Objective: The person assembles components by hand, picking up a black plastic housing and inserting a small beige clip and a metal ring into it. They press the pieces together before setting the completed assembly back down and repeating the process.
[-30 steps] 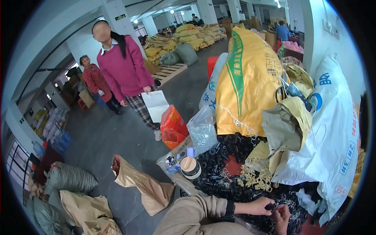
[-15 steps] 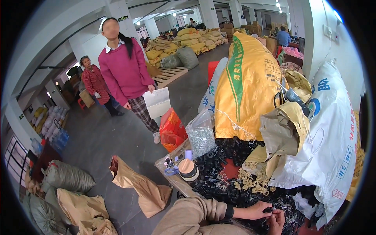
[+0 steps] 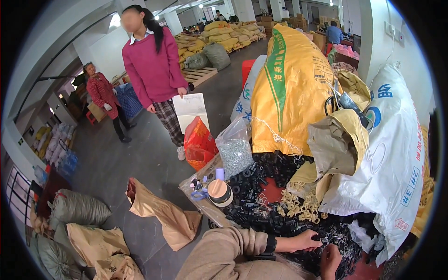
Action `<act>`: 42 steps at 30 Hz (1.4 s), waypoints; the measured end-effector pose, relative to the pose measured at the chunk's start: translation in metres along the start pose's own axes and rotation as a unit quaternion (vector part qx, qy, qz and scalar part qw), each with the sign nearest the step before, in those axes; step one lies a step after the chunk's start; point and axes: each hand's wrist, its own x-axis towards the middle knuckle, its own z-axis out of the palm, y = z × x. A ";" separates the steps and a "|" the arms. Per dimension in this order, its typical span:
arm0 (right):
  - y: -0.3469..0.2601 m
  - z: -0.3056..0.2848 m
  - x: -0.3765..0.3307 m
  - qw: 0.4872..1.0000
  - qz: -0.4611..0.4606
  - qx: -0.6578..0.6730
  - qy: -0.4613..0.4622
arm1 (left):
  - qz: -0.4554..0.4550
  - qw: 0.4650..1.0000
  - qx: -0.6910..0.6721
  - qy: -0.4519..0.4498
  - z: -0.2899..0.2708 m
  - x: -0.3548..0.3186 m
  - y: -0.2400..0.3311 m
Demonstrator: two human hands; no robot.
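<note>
My left hand [image 3: 305, 241] reaches in from a beige sleeve with its fingers pinched around a small black part, mostly covered by the fingertips. Just right of it is my right hand [image 3: 330, 259], its fingers curled inward; whatever they hold, if anything, is hidden. A gap separates the hands. Beneath them lie many small silvery metal pieces [image 3: 343, 247]. Loose black plastic parts [image 3: 249, 191] spread across the worktop beyond, with a heap of beige plastic parts [image 3: 301, 205] beside them.
A big yellow woven sack [image 3: 291, 93] and a white sack [image 3: 396, 140] stand behind the parts. Left are a clear bag of metal pieces [image 3: 234, 154], a lidded jar [image 3: 220, 192], a red bag [image 3: 199, 144] and a brown paper bag [image 3: 163, 214]. Two people [image 3: 154, 65] stand on the floor beyond.
My hands have moved apart; the left holds the small black part away from the right. The near person has turned their head, and the person in red has stepped forward. The view has shifted slightly.
</note>
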 end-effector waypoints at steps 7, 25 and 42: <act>-0.004 -0.003 0.000 0.986 0.022 0.166 -0.006 | 0.057 0.998 0.015 0.001 0.005 -0.006 0.003; -0.021 0.002 0.002 0.723 0.322 0.606 -0.083 | 0.154 0.982 0.108 0.012 0.005 -0.004 0.008; -0.021 0.004 -0.001 0.678 0.333 0.652 -0.070 | 0.182 0.944 0.272 0.028 0.005 -0.005 0.010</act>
